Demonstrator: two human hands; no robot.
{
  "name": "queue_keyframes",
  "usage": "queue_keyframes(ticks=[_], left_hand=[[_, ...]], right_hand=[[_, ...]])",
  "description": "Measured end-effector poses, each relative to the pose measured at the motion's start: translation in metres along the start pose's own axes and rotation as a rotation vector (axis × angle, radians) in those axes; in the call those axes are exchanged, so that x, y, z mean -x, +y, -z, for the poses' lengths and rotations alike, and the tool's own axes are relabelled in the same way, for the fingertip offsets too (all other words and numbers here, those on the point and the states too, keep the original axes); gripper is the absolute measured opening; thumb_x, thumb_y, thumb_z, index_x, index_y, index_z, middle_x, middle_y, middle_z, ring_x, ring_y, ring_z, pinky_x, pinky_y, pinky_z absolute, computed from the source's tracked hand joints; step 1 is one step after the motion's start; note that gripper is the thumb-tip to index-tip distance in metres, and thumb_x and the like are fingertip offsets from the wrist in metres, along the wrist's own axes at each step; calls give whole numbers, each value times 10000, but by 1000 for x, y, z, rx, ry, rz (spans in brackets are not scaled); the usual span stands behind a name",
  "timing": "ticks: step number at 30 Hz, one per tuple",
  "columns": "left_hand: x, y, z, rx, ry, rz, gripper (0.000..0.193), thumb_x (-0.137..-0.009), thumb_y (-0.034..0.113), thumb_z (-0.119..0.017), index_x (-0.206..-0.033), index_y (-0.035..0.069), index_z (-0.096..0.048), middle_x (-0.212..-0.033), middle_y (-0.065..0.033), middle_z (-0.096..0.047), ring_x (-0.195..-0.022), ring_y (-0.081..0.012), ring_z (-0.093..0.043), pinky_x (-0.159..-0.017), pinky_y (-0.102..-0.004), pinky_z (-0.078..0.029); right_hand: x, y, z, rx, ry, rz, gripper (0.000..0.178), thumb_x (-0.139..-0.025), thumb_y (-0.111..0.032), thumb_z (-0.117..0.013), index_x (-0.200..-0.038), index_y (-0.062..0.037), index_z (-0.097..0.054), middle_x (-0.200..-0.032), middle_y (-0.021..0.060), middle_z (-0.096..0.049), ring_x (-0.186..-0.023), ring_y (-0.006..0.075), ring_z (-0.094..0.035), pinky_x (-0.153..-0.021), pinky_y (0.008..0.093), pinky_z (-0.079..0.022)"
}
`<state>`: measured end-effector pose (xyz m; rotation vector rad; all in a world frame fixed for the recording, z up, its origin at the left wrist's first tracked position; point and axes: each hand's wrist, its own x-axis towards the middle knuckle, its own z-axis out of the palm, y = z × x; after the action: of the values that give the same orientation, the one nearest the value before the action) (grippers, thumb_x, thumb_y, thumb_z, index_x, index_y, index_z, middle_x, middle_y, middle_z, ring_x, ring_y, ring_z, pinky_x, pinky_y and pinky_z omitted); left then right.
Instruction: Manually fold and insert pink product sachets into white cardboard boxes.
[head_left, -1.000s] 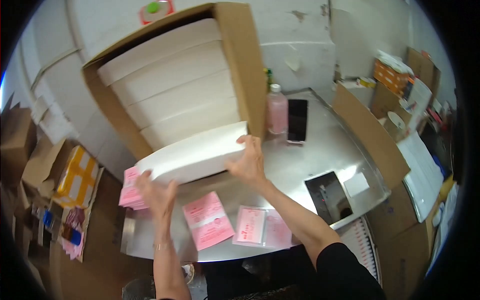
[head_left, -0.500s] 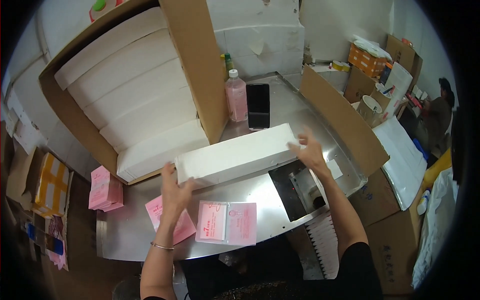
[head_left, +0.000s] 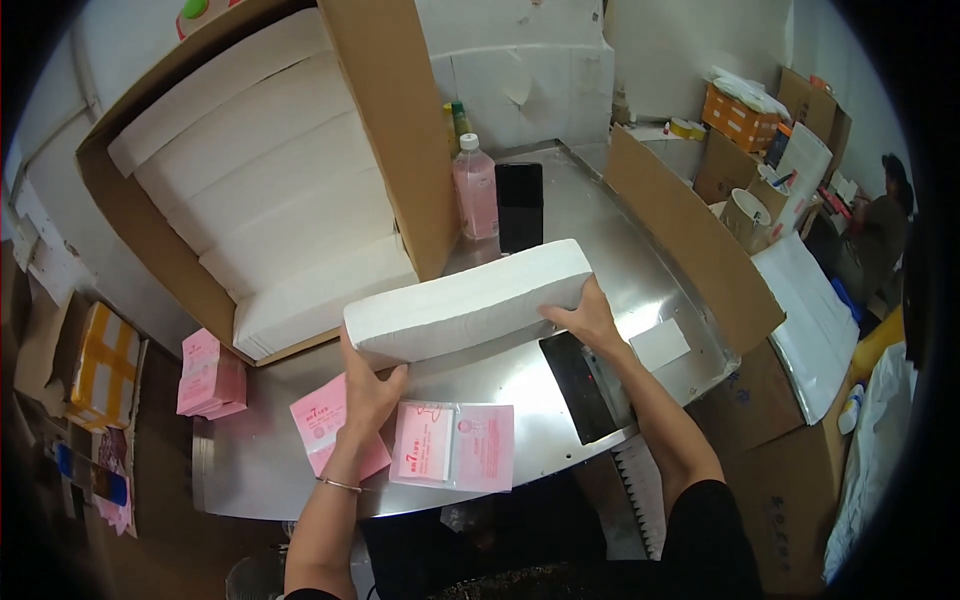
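"Now, at the metal counter [head_left: 260,450], who has hold of what?"

"A long white bundle [head_left: 468,300] is clasped at both ends. The left grip [head_left: 372,392] is wrapped around one end, thumb toward the near side; the right grip [head_left: 588,320] is clenched on the other, thumb pressed to the near face."

"What has just changed?"

"Half a second ago both grips were spread loosely at the ends, the bundle resting flat. Now they have closed on it, and it is tilted, bowing slightly, faint layered lines showing on its near face. For the work, that puts the whole length under two-sided control; the bow suggests a soft stack that wants even pressure."

"Is it off the counter?"

"It looks raised, but the underside is hidden, so that is hard to confirm."

"And the surroundings?"

"Behind it to the left, an open cardboard box [head_left: 395,120] holds rows of similar white bundles [head_left: 270,170]. A pink packet [head_left: 318,425] lies partly beneath the left forearm, a clear printed pouch [head_left: 480,447] just beside it, and a pink stack [head_left: 210,378] sits at the counter's left end. Past the bundle, a bottle of pink liquid [head_left: 475,200] stands beside a dark phone [head_left: 520,205]. A dark rectangular opening [head_left: 578,392] lies below the right grip."
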<state>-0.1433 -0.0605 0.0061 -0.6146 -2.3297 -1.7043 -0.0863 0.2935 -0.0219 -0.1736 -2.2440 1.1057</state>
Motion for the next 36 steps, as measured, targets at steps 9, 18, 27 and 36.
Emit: queue_keyframes(ticks=[9,18,27,36], left_hand=[[-58,49,26,-182,-181,430,892,-794,289,-748,-1468,-69,-287,-1206,-325,-607,-1049,-371,-651,-896,-414,-517],[7,32,5,-140,-155,276,599,-743,61,-699,-1252,24,-386,-1145,-252,-554,-964,-357,-654,-830,-413,-536],[2,18,14,-163,-99,168,641,-765,87,-712,-1314,-19,-400,-1349,-268,-494,-1164,-357,-592,-982,-390,-485],[-28,-1,19,-204,-103,219,923,-799,213,-699,-1495,-152,-214,-1497,-357,-355,-1371,-412,-438,-1127,-393,-372]], right_hand=[[-68,-60,25,199,-334,-160,758,-789,-365,-800,-1368,39,-523,-1267,227,-578,-1202,359,-566,-1035,411,-434],[30,-18,18,239,-31,330,540,-694,-150,-830,-1164,-68,-576,-1365,208,-451,-1243,413,-492,-1004,448,-474],[17,-13,20,357,207,371,384,-603,-65,-725,-939,-13,-545,-1286,264,-532,-1125,452,-516,-939,512,-463],[12,-24,56,940,-196,255,786,-597,-255,-800,-1347,-132,-597,-1504,245,-370,-1453,461,-266,-1108,732,-188]])
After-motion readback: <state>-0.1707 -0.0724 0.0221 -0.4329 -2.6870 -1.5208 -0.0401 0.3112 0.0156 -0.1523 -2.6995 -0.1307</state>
